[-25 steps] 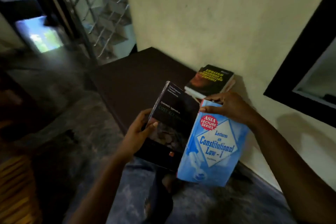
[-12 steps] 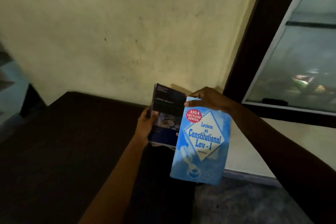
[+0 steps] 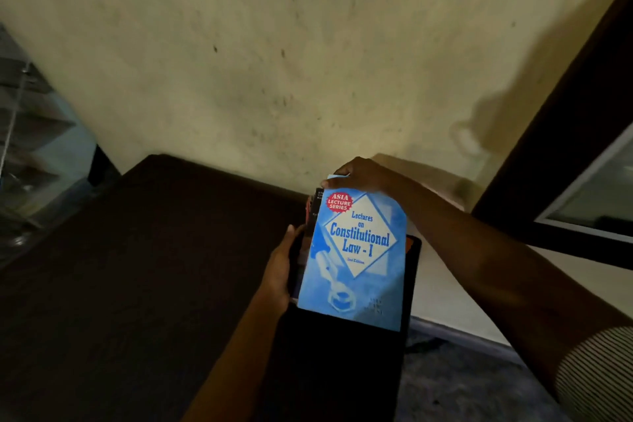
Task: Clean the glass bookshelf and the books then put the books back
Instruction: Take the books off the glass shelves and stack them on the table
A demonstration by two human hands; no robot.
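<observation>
Blue law book [image 3: 356, 257], pinched at its top edge by the right hand [image 3: 363, 176], is lying on the dark book [image 3: 412, 271] the left hand [image 3: 279, 274] is gripping above the table [image 3: 137, 267], so any tilt is risking a slip.

I see dark tabletop [image 3: 137, 267] lying open on the left; the wall [image 3: 274, 62] stands right behind it, and a dark window frame [image 3: 565, 147] hems in the right side.

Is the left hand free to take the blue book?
Probably not: the left hand grips the dark book, and the blue book lies over it, pinched at the top by the right hand.
</observation>
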